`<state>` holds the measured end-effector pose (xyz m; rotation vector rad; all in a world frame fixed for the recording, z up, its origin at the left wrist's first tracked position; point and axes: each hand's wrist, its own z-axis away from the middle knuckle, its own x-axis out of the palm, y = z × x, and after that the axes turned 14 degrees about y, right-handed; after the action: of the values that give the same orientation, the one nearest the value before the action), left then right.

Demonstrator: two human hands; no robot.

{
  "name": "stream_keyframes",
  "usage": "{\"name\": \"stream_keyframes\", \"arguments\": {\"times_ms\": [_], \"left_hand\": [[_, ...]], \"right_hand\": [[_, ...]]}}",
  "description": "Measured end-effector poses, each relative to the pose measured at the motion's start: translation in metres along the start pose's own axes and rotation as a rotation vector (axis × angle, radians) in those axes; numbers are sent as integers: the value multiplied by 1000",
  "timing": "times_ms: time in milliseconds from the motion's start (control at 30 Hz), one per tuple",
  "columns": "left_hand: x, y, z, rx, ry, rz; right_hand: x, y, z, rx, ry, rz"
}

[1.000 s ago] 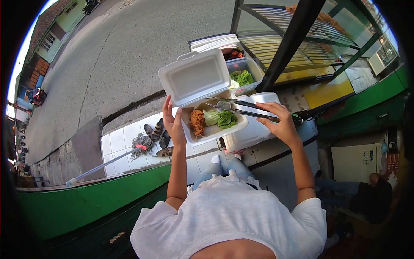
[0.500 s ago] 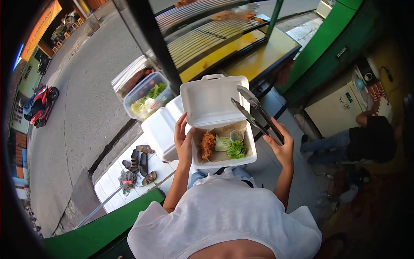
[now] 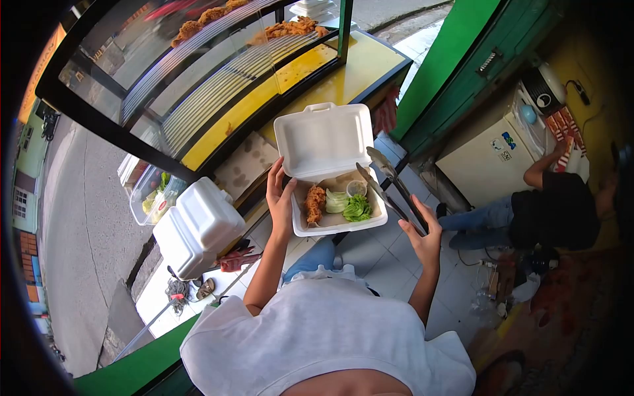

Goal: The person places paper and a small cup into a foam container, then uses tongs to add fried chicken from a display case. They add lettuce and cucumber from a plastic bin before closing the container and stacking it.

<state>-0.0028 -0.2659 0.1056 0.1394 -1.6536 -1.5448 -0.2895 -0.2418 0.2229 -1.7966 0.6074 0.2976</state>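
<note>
White rectangular open foam clamshell box (image 3: 325, 155) is lying right of the nearer left hand (image 3: 282, 195), long axis crosswise, fingers gripping its left side; right hand (image 3: 426, 231) is holding dark-handled metal tongs (image 3: 395, 179) near its right side

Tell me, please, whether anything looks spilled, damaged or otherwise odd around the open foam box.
Nothing looks spilled or damaged in the foam takeaway box: the fried chicken, lettuce and small cup sit inside. The beige surface beside the display case does stand out, though: it is darkly blotched, possibly from grease.
</note>
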Motion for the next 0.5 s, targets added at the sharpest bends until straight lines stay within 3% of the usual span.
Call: {"name": "stream_keyframes", "arguments": {"times_ms": [267,333,500], "left_hand": [[52,-38,-77,103,25,-78],[63,-45,-96,92,75,-32],[73,-59,-125,151,221,-80]], "right_hand": [[21,34,-134,-53,-14,-29],[37,49,-176,-166,8,-61],[91,83,-271,-152,-24,-64]]}}
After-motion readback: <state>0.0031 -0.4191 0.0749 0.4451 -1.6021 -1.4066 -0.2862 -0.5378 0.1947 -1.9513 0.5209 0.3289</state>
